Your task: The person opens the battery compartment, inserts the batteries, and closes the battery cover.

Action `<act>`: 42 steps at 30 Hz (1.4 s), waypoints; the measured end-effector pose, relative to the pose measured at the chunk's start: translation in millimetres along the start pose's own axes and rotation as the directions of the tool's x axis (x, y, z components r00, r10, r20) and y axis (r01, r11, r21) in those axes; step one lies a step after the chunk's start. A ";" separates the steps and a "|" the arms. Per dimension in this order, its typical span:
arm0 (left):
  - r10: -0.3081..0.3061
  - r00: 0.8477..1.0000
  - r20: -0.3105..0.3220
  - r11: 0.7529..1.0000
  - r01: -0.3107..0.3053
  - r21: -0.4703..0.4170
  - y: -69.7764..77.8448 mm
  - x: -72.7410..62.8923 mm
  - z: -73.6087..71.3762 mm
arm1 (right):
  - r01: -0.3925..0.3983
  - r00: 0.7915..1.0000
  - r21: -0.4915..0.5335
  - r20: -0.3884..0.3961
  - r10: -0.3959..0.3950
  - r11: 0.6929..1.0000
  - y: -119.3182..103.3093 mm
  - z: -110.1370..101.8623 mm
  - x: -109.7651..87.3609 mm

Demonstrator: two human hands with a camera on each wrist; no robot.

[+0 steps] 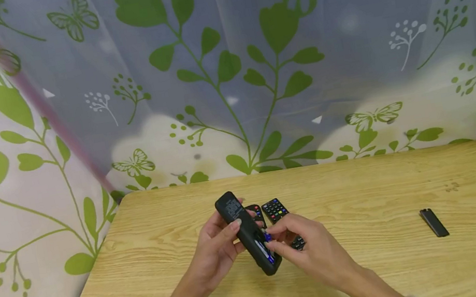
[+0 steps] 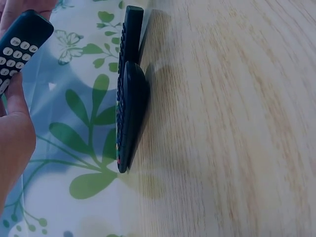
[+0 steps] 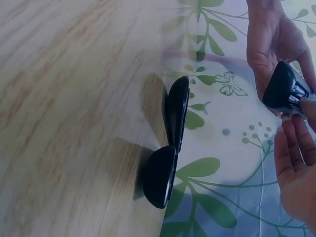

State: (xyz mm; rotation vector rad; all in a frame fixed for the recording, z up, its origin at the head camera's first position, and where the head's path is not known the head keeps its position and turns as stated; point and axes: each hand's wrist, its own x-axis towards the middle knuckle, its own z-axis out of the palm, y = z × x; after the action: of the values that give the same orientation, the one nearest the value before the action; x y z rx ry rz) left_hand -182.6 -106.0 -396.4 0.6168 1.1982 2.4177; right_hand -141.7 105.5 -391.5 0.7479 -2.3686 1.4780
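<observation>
My left hand point(image 1: 215, 252) grips a black remote control point(image 1: 244, 229), its labelled back turned up and its battery compartment open. Inside the compartment lies a blue-and-white battery point(image 1: 263, 250). With thumb and fingers, my right hand point(image 1: 318, 250) pinches a small blue battery point(image 1: 267, 236) at the compartment's edge. White buttons show on the held remote's front point(image 2: 19, 54) in the left wrist view. From the right wrist view, the remote's lower end point(image 3: 281, 89) is seen between both hands.
Behind the hands, two more black remotes point(image 1: 275, 208) point(image 1: 255, 210) lie buttons up on the wooden table point(image 1: 381, 271). A black battery cover point(image 1: 433, 222) rests on the table at the right. A leaf-patterned cloth point(image 1: 228, 92) hangs along the table's back edge.
</observation>
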 end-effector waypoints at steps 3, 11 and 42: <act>-0.006 1.000 -0.003 1.000 0.006 0.016 -0.5 -0.1 1.3 | -0.002 1.000 0.033 0.010 0.001 0.999 2.3 1.1 -0.3; 0.009 1.000 -0.010 0.999 -0.009 0.037 -0.2 1.1 4.6 | 0.018 1.000 0.055 -0.001 -0.018 0.998 6.1 4.0 -1.3; 0.040 0.998 -0.042 0.998 -0.038 0.056 -3.7 -0.1 3.7 | -0.621 0.760 0.561 0.258 0.597 0.547 -6.6 13.5 7.1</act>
State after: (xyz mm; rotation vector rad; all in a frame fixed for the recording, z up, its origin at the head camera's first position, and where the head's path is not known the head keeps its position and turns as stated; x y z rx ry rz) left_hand -180.0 -101.5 -397.4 0.6130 1.2856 2.4487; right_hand -143.3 89.1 -389.3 -0.0196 -2.2543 2.6398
